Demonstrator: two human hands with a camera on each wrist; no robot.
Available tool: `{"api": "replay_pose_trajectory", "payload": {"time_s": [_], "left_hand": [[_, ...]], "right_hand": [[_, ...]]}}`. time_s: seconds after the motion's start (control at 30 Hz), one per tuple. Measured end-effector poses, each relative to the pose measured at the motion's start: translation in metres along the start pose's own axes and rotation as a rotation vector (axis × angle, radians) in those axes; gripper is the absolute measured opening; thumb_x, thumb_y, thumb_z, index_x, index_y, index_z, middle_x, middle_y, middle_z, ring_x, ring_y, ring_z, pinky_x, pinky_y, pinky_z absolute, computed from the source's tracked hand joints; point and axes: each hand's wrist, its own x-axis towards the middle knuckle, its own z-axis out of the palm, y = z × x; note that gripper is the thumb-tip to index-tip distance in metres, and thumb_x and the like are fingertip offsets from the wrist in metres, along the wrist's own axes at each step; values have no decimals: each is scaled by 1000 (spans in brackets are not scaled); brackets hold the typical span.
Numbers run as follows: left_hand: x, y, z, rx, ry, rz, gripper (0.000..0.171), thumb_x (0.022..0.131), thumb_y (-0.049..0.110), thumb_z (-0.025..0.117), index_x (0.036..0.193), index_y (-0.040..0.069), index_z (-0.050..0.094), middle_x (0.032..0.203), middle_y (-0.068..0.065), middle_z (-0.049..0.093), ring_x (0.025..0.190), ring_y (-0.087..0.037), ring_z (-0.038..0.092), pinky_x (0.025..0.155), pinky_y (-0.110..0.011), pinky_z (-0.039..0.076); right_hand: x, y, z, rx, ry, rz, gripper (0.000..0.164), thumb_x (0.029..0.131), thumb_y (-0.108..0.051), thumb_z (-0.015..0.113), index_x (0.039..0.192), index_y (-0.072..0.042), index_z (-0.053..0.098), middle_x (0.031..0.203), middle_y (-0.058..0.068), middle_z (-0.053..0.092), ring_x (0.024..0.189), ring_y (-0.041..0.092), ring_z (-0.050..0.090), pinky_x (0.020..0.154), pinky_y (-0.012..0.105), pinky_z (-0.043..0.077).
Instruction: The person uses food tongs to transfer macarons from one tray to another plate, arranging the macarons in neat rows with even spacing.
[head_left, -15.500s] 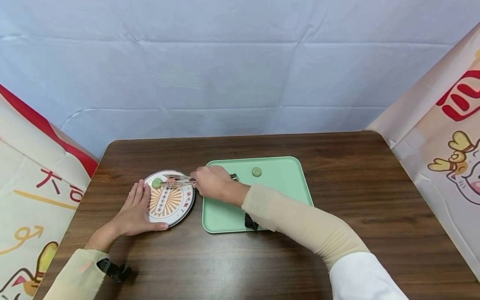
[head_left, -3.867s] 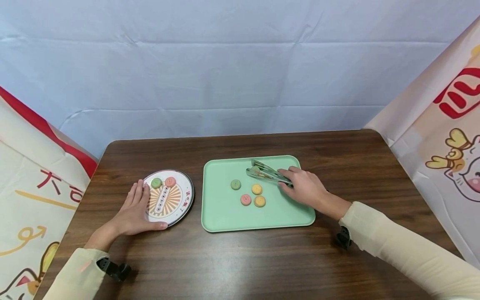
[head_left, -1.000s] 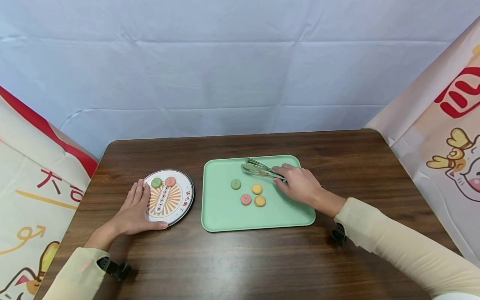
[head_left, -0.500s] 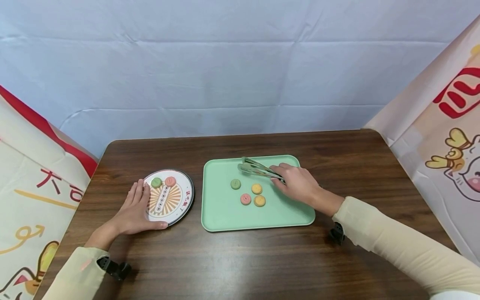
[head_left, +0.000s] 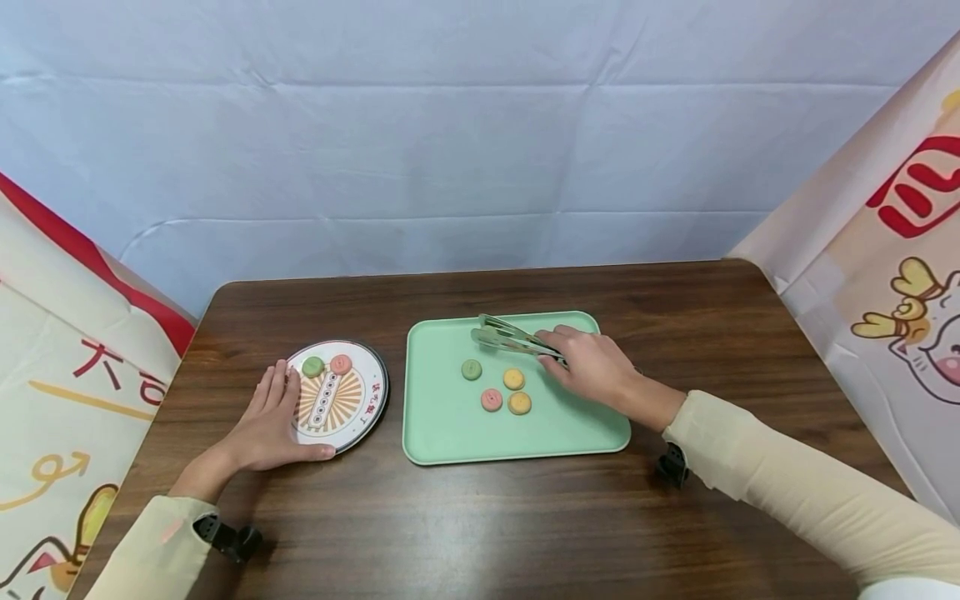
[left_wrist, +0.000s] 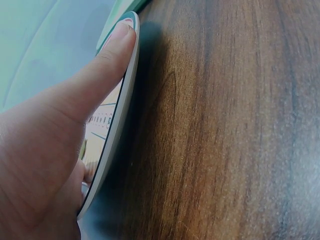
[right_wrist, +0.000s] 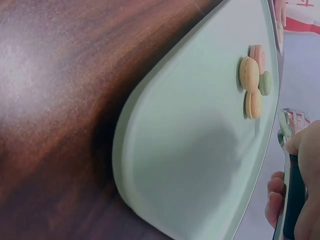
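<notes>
My left hand (head_left: pixel 262 425) rests along the left edge of a round printed plate (head_left: pixel 360 429), its fingers straight. In the left wrist view its thumb lies on the plate's rim (left_wrist: pixel 116 125). A green macaron (head_left: pixel 312 367) and a pink macaron (head_left: pixel 341 364) sit on the plate's far part. My right hand (head_left: pixel 596 364) grips metal tongs (head_left: pixel 504 342) with dark handles (right_wrist: pixel 295 200), tips apart over the tray's back. Below the tips lie a green macaron (head_left: pixel 471 369), a pink macaron (head_left: pixel 491 400) and two yellow macarons (head_left: pixel 519 403).
A light green rectangular tray (head_left: pixel 442 433) with a raised rim stands right of the plate on the brown wooden table (head_left: pixel 450 525). A pale cloth (head_left: pixel 480 150) hangs behind the table, and printed banners (head_left: pixel 915 333) hang at both sides.
Earlier the tongs reached over the plate, by its pink macaron. They went back to the tray's right part and have since shifted slightly left. My left hand stays at the plate.
</notes>
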Motion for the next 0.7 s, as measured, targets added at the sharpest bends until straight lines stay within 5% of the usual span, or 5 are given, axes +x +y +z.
{"api": "replay_pose_trajectory", "payload": {"time_s": [0.7], "left_hand": [[2, -7, 4, 4, 13, 8, 148, 69, 73, 79, 155, -16, -2, 163, -31, -20, 151, -46, -18, 119, -66, 1]], "right_hand": [[3, -1, -5, 3, -19, -40, 37, 98, -24, 70, 130, -8, 69, 98, 6, 69, 61, 11, 56, 49, 28, 44]]}}
